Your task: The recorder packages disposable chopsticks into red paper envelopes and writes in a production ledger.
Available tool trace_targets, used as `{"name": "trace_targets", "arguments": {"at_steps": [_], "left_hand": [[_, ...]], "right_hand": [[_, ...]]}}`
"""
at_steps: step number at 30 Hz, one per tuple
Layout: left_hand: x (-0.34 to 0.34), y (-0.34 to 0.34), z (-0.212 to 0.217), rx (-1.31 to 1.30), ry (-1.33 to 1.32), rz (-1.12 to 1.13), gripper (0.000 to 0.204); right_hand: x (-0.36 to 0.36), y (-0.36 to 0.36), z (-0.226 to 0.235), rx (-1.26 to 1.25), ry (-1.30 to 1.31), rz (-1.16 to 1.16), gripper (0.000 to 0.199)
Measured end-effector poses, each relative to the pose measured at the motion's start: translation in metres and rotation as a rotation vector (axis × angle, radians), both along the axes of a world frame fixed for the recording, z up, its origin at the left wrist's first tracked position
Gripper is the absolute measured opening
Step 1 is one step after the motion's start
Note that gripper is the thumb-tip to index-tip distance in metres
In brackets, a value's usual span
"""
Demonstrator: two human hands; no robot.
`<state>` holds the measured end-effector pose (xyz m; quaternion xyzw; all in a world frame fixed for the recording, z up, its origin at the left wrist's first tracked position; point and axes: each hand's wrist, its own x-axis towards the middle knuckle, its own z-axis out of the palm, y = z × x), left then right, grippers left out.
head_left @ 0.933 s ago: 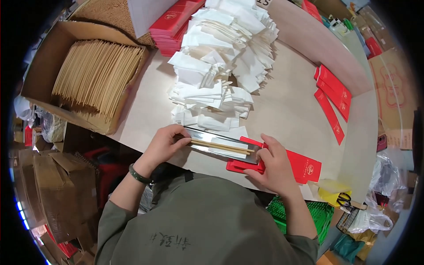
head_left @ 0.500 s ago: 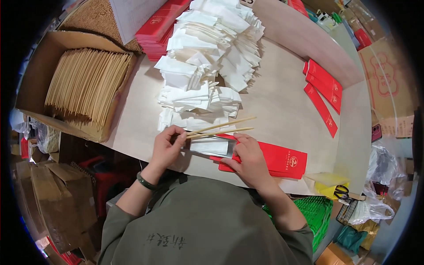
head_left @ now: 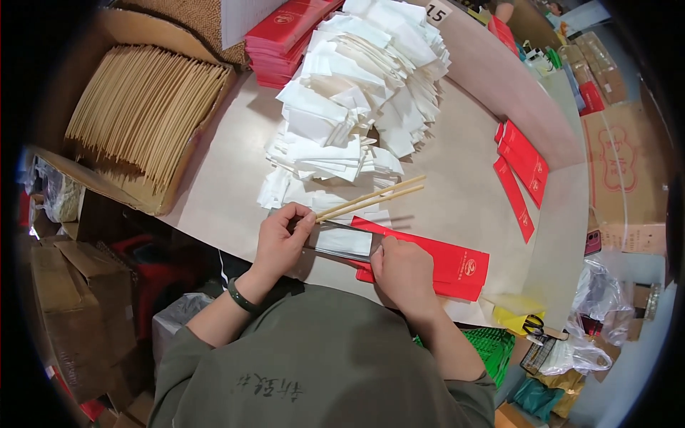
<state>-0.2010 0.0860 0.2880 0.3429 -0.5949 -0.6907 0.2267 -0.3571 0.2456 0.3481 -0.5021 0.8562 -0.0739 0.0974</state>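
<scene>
My left hand [head_left: 284,239] pinches a pair of wooden chopsticks [head_left: 399,186], whose free ends point right over the table. Its fingers also sit at the left end of a narrow metal holder [head_left: 339,253]. A folded white napkin [head_left: 344,241] lies in that holder. My right hand [head_left: 403,267] is closed around the holder's right end, its fingers curled; the grip itself is partly hidden. Beneath and right of this hand lies a stack of red paper sleeves [head_left: 457,267], which the holder's right end overlaps.
A large pile of folded white napkins [head_left: 364,93] spreads ahead of my hands. At left stands a cardboard box [head_left: 53,167] full of chopsticks [head_left: 143,114]. More red sleeves [head_left: 289,36] are stacked at the back, others [head_left: 524,160] lie right. Scissors [head_left: 533,325] rest at the right front edge.
The right hand's fingers have curled from spread on the sleeves into a closed grip at the holder's end. The left hand still pinches the chopsticks. The whole view has shifted slightly.
</scene>
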Motion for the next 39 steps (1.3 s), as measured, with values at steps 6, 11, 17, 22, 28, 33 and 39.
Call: {"name": "trace_targets", "arguments": {"at_steps": [6,11,17,22,28,33,39], "left_hand": [[-0.006,-0.007,-0.009,0.043,-0.01,-0.056,0.014],[0.03,-0.037,0.004,0.122,0.022,-0.145,0.013],[0.074,-0.07,0.022,-0.028,-0.24,-0.329,0.013],[0.078,-0.084,0.025,-0.241,-0.41,-0.358,0.012],[0.015,-0.028,0.017,-0.327,-0.243,-0.424,0.014],[-0.006,0.006,0.025,-0.704,-0.217,-0.29,0.022],[-0.014,0.035,0.043,-0.33,-0.098,-0.448,0.045]], "right_hand": [[0.008,-0.013,-0.005,-0.063,-0.114,0.018,0.014],[-0.004,-0.008,0.012,-0.203,-0.233,0.075,0.02],[-0.02,0.006,-0.004,-0.308,-0.175,0.357,0.034],[-0.022,0.011,-0.008,-0.321,-0.218,0.373,0.035],[-0.01,0.002,-0.016,-0.421,-0.237,0.421,0.033],[-0.006,0.001,-0.01,-0.376,-0.197,0.373,0.035],[-0.01,0.002,-0.014,-0.393,-0.155,0.434,0.04]]}}
